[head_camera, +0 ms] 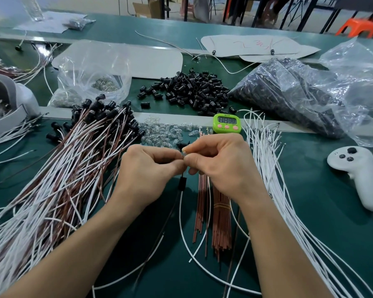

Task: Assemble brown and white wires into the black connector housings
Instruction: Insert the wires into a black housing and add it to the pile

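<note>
My left hand [148, 168] and my right hand [219, 162] meet fingertip to fingertip at the middle of the green table. Between them they pinch the top of a wire pair; what sits at the pinch is hidden by the fingers. Just below hangs a black connector housing [182, 183], with a white wire [182, 224] and a brown wire [168, 218] trailing down from it. Loose brown wires [221, 214] lie under my right wrist. A fan of loose white wires [265, 168] spreads to the right. Finished wire assemblies [78, 160] pile up on the left.
A heap of loose black housings [192, 89] lies at the back, beside a bag of more housings [284, 91]. Small clear bulbs [162, 132] and a green timer [227, 123] sit just beyond my hands. A white controller [360, 175] rests on the right.
</note>
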The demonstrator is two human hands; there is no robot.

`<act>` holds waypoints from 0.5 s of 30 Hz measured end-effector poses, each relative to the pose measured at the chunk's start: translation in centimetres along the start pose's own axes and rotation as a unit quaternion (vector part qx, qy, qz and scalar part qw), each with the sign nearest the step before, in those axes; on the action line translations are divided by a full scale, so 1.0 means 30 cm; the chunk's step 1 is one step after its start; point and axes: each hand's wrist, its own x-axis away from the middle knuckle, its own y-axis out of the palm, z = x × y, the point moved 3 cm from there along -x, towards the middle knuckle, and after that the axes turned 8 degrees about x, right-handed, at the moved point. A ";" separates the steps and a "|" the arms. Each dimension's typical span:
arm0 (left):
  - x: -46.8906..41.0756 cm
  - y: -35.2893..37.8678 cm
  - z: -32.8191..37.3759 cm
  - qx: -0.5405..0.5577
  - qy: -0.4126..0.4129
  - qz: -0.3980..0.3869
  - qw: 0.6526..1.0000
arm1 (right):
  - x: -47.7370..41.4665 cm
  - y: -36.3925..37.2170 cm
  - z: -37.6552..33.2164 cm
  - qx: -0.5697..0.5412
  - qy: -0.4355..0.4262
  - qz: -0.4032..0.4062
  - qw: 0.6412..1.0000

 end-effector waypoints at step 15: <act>-0.008 -0.004 0.013 0.109 -0.041 0.051 0.992 | -0.002 0.035 0.049 -0.001 0.101 0.034 0.994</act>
